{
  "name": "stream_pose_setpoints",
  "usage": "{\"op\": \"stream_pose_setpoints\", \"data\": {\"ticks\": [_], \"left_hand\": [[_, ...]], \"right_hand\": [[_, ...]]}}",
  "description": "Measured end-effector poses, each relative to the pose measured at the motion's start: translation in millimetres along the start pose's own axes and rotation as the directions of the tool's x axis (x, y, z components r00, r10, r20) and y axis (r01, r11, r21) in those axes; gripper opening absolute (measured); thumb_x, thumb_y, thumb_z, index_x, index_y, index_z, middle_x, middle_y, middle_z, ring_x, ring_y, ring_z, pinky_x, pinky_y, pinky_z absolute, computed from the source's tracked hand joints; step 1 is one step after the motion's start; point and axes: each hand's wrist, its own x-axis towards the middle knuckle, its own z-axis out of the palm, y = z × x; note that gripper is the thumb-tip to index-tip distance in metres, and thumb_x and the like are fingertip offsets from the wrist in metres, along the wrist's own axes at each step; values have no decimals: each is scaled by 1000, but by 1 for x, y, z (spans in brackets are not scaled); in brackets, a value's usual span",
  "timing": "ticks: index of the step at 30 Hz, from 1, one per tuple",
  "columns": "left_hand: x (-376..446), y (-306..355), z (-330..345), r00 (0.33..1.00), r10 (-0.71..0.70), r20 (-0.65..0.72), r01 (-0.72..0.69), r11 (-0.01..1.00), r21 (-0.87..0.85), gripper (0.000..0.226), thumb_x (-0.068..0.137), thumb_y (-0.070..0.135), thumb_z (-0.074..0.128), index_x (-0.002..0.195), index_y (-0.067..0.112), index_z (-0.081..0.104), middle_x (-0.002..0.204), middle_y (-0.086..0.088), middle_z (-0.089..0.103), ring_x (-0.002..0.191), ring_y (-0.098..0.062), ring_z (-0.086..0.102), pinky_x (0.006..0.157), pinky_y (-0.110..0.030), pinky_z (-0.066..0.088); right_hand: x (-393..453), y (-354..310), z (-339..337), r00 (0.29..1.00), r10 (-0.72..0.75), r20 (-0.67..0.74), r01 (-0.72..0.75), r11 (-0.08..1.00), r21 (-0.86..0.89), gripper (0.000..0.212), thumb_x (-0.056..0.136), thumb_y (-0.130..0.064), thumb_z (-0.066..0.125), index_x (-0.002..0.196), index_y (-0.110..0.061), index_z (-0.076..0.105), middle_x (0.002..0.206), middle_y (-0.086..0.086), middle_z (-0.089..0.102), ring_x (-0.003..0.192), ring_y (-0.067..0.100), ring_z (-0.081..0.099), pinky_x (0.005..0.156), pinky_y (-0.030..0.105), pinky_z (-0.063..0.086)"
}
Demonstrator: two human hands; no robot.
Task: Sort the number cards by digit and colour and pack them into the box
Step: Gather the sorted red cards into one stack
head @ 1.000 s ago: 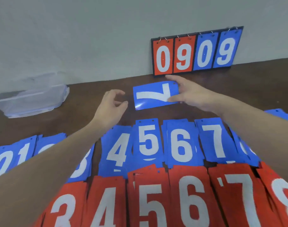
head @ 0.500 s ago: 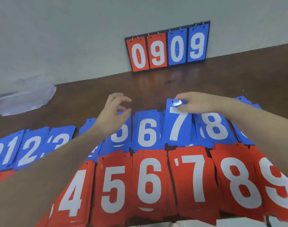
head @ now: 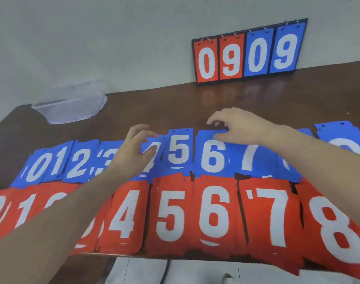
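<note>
Two rows of number card piles lie on the brown table [head: 257,103]. The far row is blue, with piles such as blue 5 [head: 178,152], blue 6 [head: 213,158] and blue 7 [head: 250,158]. The near row is red, among it red 5 [head: 171,214] and red 7 [head: 271,218]. My left hand [head: 136,149] hovers over the blue 4 pile [head: 148,167] with loosely curled fingers, holding nothing. My right hand [head: 236,126] is at the top edge of the blue 6 pile, fingers relaxed and empty. The clear plastic box [head: 68,105] stands at the far left.
A flip scoreboard [head: 248,54] reading 0909 leans against the wall at the back. The table's left edge runs near the box. Something white [head: 175,271] lies below the table's front edge.
My right hand carried a blue 7 card down onto the blue 7 pile, let it go and moved left to the blue 6 pile. My left hand stayed over the blue 4 pile.
</note>
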Motion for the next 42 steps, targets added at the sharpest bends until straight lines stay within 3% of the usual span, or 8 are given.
{"op": "stream_pose_setpoints", "data": {"ticks": [7, 11, 16, 22, 29, 34, 38, 42], "left_hand": [[-68, -76, -77, 966, -215, -147, 216, 976, -9, 25, 94, 11, 62, 102, 35, 61, 121, 15, 51, 104, -4, 55, 81, -9, 38], [-124, -129, -137, 888, -342, -309, 350, 936, -29, 20, 94, 13, 61, 104, 31, 63, 108, 10, 56, 79, -1, 57, 72, -15, 42], [-191, -199, -208, 706, -504, -497, 529, 842, -103, 12, 93, 18, 61, 101, 26, 63, 103, 7, 54, 88, -14, 54, 79, -29, 40], [-256, -269, -249, 429, -753, -499, 689, 630, -358, 11, 93, 30, 60, 91, 25, 51, 100, -5, 58, 87, -18, 60, 83, -46, 59], [-289, -279, -241, 282, -922, -267, 628, 388, -675, 34, 94, 50, 60, 103, 19, 50, 106, -9, 62, 94, -23, 66, 86, -46, 59], [-292, -264, -227, 291, -951, -106, 461, 236, -856, 38, 96, 43, 64, 119, 21, 44, 102, 1, 65, 78, -15, 74, 62, -31, 60], [-294, -257, -224, 298, -950, -91, 322, 190, -927, 34, 97, 26, 67, 127, 16, 54, 110, -1, 72, 85, -15, 76, 66, -30, 62], [-295, -247, -227, 210, -967, -145, 204, 188, -961, 29, 97, 21, 66, 124, 16, 57, 112, -3, 71, 100, -23, 72, 78, -35, 62]], "right_hand": [[67, -138, 51, 976, -199, 92, 196, 980, 44, 37, 92, -36, 68, 127, -33, 59, 115, -9, 59, 105, 15, 58, 94, 38, 48], [104, -239, 91, 957, -279, 82, 270, 957, 110, 27, 91, -30, 66, 118, -32, 67, 104, -12, 66, 97, 12, 60, 92, 38, 50], [138, -364, 141, 928, -369, 57, 354, 918, 181, 22, 92, -23, 62, 112, -27, 69, 94, -15, 64, 92, 10, 62, 87, 36, 51], [168, -476, 194, 843, -517, 150, 505, 856, 111, 23, 97, -29, 57, 117, -25, 67, 117, -7, 68, 109, 12, 59, 93, 37, 49], [185, -516, 232, 768, -594, 241, 626, 775, -85, 43, 101, -50, 40, 125, -28, 67, 122, -12, 66, 116, 16, 57, 100, 45, 45], [175, -533, 245, 714, -640, 285, 691, 710, -136, 45, 105, -51, 38, 140, -32, 59, 150, -8, 51, 135, 19, 45, 112, 44, 35], [165, -533, 245, 658, -681, 321, 724, 689, -23, 51, 104, -54, 38, 151, -35, 42, 162, -9, 34, 148, 18, 30, 120, 44, 27], [166, -498, 225, 703, -695, 151, 674, 719, 169, 45, 103, -46, 47, 147, -36, 44, 156, -11, 41, 143, 11, 35, 118, 40, 31]]}}
